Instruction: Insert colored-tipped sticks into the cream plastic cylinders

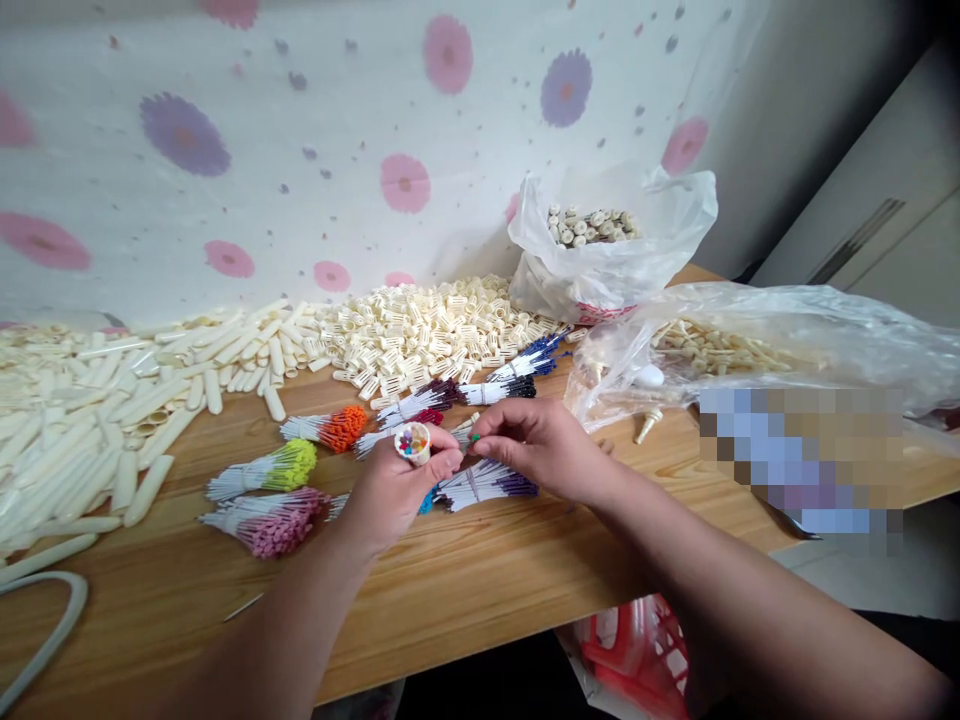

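Note:
My left hand (pixel 394 490) is closed around a small cream plastic barrel (pixel 413 442) whose open end shows several coloured tips inside. My right hand (pixel 536 445) pinches a thin white refill with a green tip (pixel 472 438) right beside that barrel. Both hands hover over the wooden table (pixel 465 570), above a bundle of purple-tipped refills (pixel 487 484). Bundles of refills lie around them: orange (pixel 330 428), yellow-green (pixel 270 470), pink (pixel 270 522), dark red and black (pixel 427 400), blue (pixel 536 355).
A heap of small cream slotted parts (pixel 420 335) lies behind the hands. Long cream tubes (pixel 97 410) cover the left side. Two clear plastic bags (pixel 611 245) (pixel 750 345) hold more parts at the right. A red basket (pixel 637 650) sits below the table edge.

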The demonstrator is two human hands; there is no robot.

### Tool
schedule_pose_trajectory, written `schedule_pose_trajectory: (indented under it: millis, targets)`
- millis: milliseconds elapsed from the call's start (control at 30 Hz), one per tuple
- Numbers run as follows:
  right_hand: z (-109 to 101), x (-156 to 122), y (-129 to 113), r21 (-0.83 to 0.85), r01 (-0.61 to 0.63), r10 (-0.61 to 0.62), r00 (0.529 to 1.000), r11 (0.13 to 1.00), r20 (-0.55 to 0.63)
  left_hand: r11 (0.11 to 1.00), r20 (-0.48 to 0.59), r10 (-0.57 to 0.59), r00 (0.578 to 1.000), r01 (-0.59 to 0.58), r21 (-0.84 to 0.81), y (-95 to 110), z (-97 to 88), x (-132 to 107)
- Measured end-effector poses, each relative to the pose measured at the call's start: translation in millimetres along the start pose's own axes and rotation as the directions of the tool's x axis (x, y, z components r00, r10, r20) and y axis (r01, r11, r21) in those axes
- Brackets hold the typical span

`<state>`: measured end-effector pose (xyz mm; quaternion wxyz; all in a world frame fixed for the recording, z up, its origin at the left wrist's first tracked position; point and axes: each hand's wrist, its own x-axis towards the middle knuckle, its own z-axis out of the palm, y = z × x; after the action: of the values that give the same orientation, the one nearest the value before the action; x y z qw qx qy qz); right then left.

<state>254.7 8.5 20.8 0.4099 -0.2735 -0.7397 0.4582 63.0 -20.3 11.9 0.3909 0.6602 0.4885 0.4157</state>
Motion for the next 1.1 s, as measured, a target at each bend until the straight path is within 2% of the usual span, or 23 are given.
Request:
schedule_pose_trajectory:
  millis: [67, 133, 200, 267, 333, 400, 467, 567, 633, 767, 1033, 1100]
  targets:
    - [2.9, -3.1, -8.1, -0.086, 0.051, -0.056, 0.997, 0.995, -0.060, 0.995, -0.016, 0.099, 0.995, -0.098, 0.026, -3.1, -1.4, 1.5]
    - [2.2, -8.9, -20.4, -0.212, 0.140, -0.176, 0.972, 0.967, -0.159, 0.978, -0.082, 0.195, 0.977, -0.188, 0.090, -4.5, -3.3, 3.5]
    - [-2.2, -17.9, -36.8, -0.284, 0.226, -0.306, 0.910, 0.932, -0.280, 0.955, -0.168, 0.260, 0.951, -0.228, 0.189, -3.8, -5.2, 5.1]
    - [-7.8, -28.9, -56.1, -0.307, 0.310, -0.414, 0.826, 0.900, -0.382, 0.936, -0.209, 0.289, 0.934, -0.230, 0.266, -2.0, -6.6, 5.8]
    - [-11.3, -39.3, -75.6, -0.373, 0.384, -0.519, 0.761, 0.844, -0.390, 0.924, -0.207, 0.309, 0.928, -0.241, 0.297, -0.1, -7.2, 5.4]
    - [-11.1, -46.1, -91.5, -0.437, 0.422, -0.574, 0.757, 0.794, -0.311, 0.915, -0.181, 0.323, 0.929, -0.258, 0.309, 1.0, -7.0, 4.5]
    - [-8.2, -48.5, -101.2, -0.469, 0.445, -0.590, 0.775, 0.763, -0.226, 0.908, -0.161, 0.333, 0.929, -0.269, 0.322, 1.4, -6.5, 3.6]
    - [-2.3, -46.4, -103.4, -0.510, 0.491, -0.619, 0.778, 0.706, -0.109, 0.897, -0.138, 0.359, 0.923, -0.301, 0.323, 1.3, -5.6, 2.9]
    - [1.2, -43.9, -99.7, -0.543, 0.506, -0.638, 0.767, 0.670, -0.073, 0.890, -0.128, 0.394, 0.910, -0.343, 0.302, 1.6, -4.6, 2.7]
    - [7.7, -39.1, -90.1, -0.567, 0.505, -0.662, 0.742, 0.651, -0.100, 0.885, -0.113, 0.429, 0.896, -0.392, 0.252, 3.3, -2.8, 2.2]
    - [16.5, -33.6, -80.4, -0.555, 0.467, -0.635, 0.759, 0.688, -0.148, 0.854, -0.076, 0.488, 0.870, -0.457, 0.248, 3.7, -3.2, 2.6]
    - [18.7, -32.6, -75.4, -0.556, 0.442, -0.610, 0.777, 0.704, -0.156, 0.849, -0.084, 0.486, 0.870, -0.447, 0.283, 2.1, -3.5, 2.7]
